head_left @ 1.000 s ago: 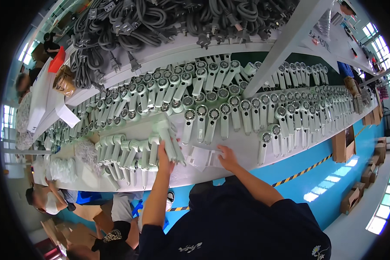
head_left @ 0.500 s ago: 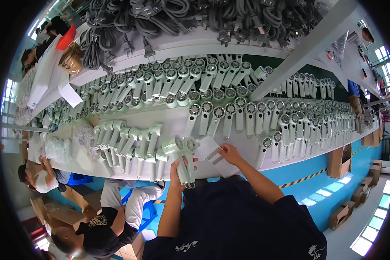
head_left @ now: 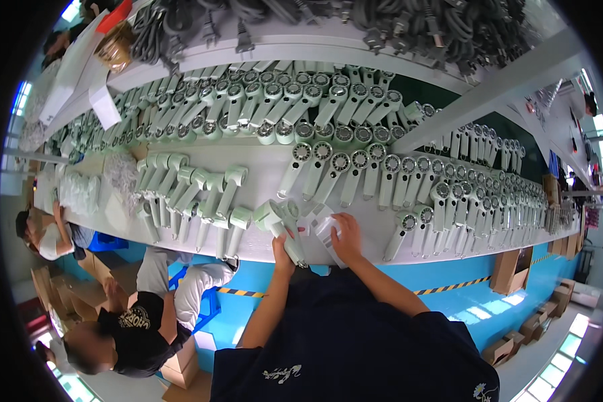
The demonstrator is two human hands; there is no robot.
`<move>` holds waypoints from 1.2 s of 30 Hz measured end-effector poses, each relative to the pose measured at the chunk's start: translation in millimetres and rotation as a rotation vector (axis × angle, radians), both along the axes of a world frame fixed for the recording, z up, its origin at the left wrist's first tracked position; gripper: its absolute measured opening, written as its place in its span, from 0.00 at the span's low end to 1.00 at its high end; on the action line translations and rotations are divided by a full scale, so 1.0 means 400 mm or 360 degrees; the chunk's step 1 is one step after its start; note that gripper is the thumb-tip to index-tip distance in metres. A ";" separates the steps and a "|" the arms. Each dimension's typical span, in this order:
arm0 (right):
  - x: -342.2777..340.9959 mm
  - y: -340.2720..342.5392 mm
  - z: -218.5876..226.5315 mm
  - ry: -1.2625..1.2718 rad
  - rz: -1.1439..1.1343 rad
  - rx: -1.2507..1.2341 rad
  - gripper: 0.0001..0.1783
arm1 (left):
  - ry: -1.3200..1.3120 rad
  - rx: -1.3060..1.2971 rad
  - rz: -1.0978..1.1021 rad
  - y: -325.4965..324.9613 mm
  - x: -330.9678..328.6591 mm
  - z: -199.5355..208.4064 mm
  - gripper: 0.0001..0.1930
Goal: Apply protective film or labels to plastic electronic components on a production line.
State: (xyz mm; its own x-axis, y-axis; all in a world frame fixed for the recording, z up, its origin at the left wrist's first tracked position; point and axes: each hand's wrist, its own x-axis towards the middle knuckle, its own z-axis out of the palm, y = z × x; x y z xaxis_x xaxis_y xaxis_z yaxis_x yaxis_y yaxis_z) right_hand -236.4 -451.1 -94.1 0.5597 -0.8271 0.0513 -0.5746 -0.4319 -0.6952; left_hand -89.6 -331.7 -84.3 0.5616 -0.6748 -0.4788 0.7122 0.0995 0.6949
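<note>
My left hand (head_left: 285, 253) is closed around the handles of two pale green hair dryers (head_left: 269, 216), held side by side with their round heads pointing away from me. A little to the right, my right hand (head_left: 346, 236) grips a clear plastic bag (head_left: 323, 228), its fingers folded over the near part. The bag's open end lies close to the dryer heads; whether they touch I cannot tell. Left of my hands, a group of similar dryers (head_left: 211, 191) leans together on the white table (head_left: 261, 175).
Long rows of dryers (head_left: 355, 161) cover the table's far and right parts. Grey power cords (head_left: 442, 33) are piled on a shelf above, carried by a slanting post (head_left: 476, 87). Crumpled clear plastic (head_left: 120, 174) lies at the left. A seated person (head_left: 141, 321) is at my lower left.
My right hand has moved left with the plastic bag, closer to the dryers, and the bag is now more bunched. The left hand still holds the two dryers. The whole view has shifted slightly.
</note>
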 end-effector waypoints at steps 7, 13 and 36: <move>0.090 -0.065 0.025 0.0135 0.0682 -0.0171 0.21 | 0.0256 -0.0308 0.0151 -0.086 0.001 0.028 0.17; 0.114 -0.093 -0.014 0.0032 0.0737 -0.0308 0.17 | 0.0486 -0.0405 0.0299 -0.119 0.021 -0.008 0.18; 0.074 -0.074 -0.023 -0.0422 0.0543 -0.0526 0.08 | 0.0824 -0.0268 0.0533 -0.125 0.042 0.083 0.23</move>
State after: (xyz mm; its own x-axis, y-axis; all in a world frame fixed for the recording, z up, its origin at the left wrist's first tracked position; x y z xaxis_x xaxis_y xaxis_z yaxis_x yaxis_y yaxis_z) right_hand -206.7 -480.7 -103.4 0.7259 -0.5167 0.4540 -0.1869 -0.7833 -0.5928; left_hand -72.8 -381.5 -51.1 0.4795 -0.5923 -0.6475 0.8629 0.4526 0.2249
